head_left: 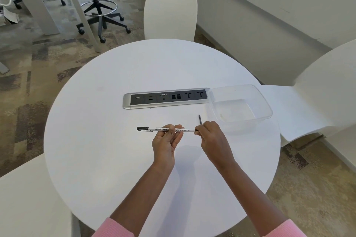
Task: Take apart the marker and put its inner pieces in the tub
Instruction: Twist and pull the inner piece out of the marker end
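My left hand pinches the marker at mid-barrel, level above the bench, black cap pointing left. I should keep that grip firm and the barrel steady so the pull runs straight along its axis. My right hand is closed at the barrel's right end, with a thin dark rod standing up from my fingers; I judge it an inner piece. The clear tub sits empty just right: carry the rod over its rim before letting go.
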A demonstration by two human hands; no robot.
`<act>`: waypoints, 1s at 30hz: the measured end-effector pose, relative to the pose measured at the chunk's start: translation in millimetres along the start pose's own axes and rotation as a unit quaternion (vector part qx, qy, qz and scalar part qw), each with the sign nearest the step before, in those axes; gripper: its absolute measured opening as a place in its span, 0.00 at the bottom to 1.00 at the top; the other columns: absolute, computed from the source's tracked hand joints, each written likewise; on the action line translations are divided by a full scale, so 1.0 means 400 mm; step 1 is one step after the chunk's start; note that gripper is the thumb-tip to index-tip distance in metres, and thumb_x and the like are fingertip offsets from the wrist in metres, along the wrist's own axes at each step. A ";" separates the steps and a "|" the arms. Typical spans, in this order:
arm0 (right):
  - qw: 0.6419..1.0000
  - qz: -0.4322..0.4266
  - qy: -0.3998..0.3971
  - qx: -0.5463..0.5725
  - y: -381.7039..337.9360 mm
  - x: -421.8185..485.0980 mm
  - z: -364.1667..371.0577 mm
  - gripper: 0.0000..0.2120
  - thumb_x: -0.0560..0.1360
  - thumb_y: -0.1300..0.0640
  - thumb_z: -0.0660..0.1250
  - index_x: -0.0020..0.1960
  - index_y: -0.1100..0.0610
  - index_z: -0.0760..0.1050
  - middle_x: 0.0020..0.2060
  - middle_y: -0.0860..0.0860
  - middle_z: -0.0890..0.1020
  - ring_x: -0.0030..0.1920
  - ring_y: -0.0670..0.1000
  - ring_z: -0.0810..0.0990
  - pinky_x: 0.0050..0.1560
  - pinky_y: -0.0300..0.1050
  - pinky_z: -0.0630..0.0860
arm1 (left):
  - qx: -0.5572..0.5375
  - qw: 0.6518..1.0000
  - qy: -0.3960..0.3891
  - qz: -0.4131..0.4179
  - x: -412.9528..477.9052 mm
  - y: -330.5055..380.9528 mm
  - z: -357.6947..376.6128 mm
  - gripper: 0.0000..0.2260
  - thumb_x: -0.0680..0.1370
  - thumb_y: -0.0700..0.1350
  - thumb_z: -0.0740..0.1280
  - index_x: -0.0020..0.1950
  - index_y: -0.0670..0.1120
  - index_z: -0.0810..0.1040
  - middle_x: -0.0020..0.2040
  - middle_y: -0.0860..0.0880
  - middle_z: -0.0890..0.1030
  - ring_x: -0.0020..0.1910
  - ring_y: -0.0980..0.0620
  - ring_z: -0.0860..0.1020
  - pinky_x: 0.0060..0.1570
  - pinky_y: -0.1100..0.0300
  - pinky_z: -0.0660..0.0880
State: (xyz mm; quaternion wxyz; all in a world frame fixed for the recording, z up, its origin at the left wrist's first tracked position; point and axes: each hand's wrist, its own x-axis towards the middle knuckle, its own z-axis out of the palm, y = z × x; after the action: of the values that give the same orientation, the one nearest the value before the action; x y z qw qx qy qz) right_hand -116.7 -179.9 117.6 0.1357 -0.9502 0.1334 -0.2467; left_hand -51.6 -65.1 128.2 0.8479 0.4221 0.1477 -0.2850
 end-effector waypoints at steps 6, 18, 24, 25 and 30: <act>0.978 0.099 -0.143 0.112 -0.017 0.013 -0.039 0.09 0.71 0.71 0.60 0.38 0.66 0.78 0.32 0.58 0.77 0.37 0.58 0.73 0.34 0.40 0.60 | 0.035 0.999 -0.007 0.013 0.002 0.003 -0.009 0.06 0.77 0.37 0.62 0.40 0.41 0.73 0.30 0.50 0.83 0.33 0.57 0.83 0.36 0.67 0.80; 0.956 0.150 -0.050 0.249 -0.027 0.007 -0.072 0.06 0.71 0.66 0.68 0.47 0.61 0.79 0.39 0.50 0.80 0.39 0.43 0.77 0.40 0.26 0.70 | -0.004 1.000 -0.018 0.009 0.002 0.010 0.001 0.08 0.78 0.35 0.60 0.40 0.41 0.73 0.31 0.50 0.84 0.33 0.57 0.83 0.35 0.67 0.79; 0.994 0.036 0.022 0.101 -0.015 -0.003 -0.032 0.04 0.68 0.65 0.68 0.43 0.63 0.78 0.35 0.56 0.78 0.39 0.49 0.71 0.43 0.36 0.69 | -0.022 1.000 -0.016 -0.003 -0.005 0.006 0.004 0.07 0.78 0.35 0.61 0.40 0.41 0.74 0.31 0.49 0.84 0.32 0.56 0.83 0.35 0.67 0.80; 0.996 0.022 0.030 0.075 -0.014 -0.004 -0.027 0.03 0.68 0.64 0.68 0.42 0.63 0.78 0.33 0.56 0.78 0.38 0.49 0.70 0.40 0.39 0.69 | -0.024 1.000 -0.016 -0.004 -0.007 0.006 0.004 0.07 0.78 0.35 0.61 0.40 0.41 0.74 0.31 0.49 0.84 0.32 0.56 0.83 0.35 0.67 0.80; 0.999 -0.022 0.029 0.013 -0.004 -0.002 -0.018 0.04 0.68 0.64 0.67 0.35 0.64 0.76 0.29 0.56 0.75 0.35 0.48 0.63 0.35 0.44 0.66 | -0.012 1.000 -0.015 -0.005 -0.008 0.007 0.002 0.07 0.78 0.35 0.60 0.40 0.41 0.74 0.30 0.49 0.84 0.32 0.56 0.83 0.35 0.67 0.80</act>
State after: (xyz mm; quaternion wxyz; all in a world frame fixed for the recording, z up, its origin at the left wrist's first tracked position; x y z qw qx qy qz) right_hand -120.6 -179.5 124.1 0.1386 -0.9435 0.1126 -0.2790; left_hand -52.3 -63.4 131.9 0.8535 0.4068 0.1408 -0.2935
